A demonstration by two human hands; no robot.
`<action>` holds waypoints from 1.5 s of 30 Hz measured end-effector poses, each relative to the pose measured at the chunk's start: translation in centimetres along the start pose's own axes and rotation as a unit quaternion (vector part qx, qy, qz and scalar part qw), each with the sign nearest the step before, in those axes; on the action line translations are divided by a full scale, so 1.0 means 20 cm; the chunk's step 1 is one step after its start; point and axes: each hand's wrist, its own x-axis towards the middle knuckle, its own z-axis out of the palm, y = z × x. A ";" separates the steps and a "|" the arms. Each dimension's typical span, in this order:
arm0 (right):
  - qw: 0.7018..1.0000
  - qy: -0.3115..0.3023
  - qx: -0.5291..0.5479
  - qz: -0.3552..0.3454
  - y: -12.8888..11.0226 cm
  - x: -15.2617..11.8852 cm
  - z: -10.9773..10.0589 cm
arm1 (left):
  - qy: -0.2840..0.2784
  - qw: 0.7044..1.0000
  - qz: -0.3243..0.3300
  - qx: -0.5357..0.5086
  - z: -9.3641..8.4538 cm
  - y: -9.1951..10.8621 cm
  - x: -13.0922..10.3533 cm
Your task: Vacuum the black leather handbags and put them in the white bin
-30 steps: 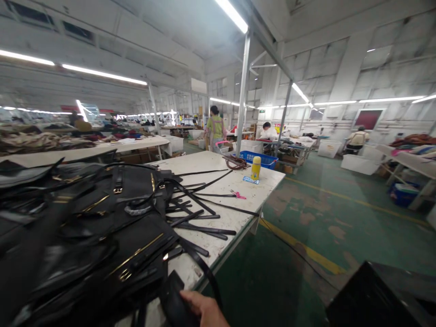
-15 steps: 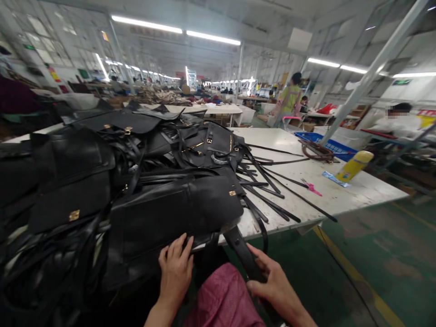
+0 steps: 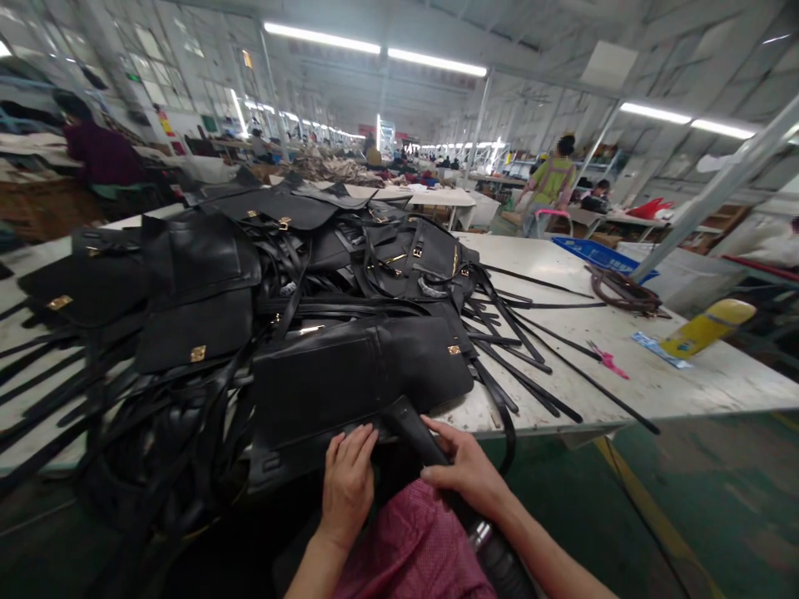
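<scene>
A black leather bag with a gold clasp lies flat along the table's near edge. My left hand rests at its lower edge, fingers stretched and close together; the thumb is hidden. In my right hand is a long black nozzle-like tool with a flat front end, a silver band and a ribbed rear; its exact kind is unclear. Its tip reaches over the bag's near edge, to the right of my left fingers. More black bags are heaped behind and to the left, their straps hanging loose.
Loose black straps spread across the white table. Pink-handled snips, a yellow bottle, a brown coil and a blue basket are at right. A metal post rises there. Other people work farther back.
The view has swung left, bringing more of the left table side into sight. The tool's tip now lies over the bag's near edge, closer to my left hand.
</scene>
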 end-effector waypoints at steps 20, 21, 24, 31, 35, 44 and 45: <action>0.994 -0.011 -0.106 -0.030 0.00 0.13 0.10 | 0.014 0.996 -0.067 -0.060 -0.02 0.04 0.00; 0.993 -0.015 -0.109 -0.031 -0.02 0.18 0.12 | 0.013 0.995 -0.072 -0.064 -0.02 0.04 0.00; 0.992 -0.012 -0.115 -0.052 -0.09 0.26 0.19 | 0.017 0.994 -0.075 -0.076 -0.01 0.03 0.00; 0.981 -0.144 -0.124 -0.038 -0.22 0.13 0.30 | 0.091 0.929 -0.214 -0.286 -0.03 0.13 -0.26; 0.964 -0.227 -0.136 -0.004 -0.20 0.09 0.36 | 0.193 0.676 -0.548 -0.453 -0.10 0.10 -0.47; 0.931 -0.349 -0.085 0.059 -0.03 0.24 0.51 | 0.270 0.433 -0.524 -0.681 -0.24 -0.16 -0.32; 0.928 -0.357 -0.074 0.070 -0.02 0.25 0.52 | 0.273 0.429 -0.526 -0.682 -0.23 -0.16 -0.32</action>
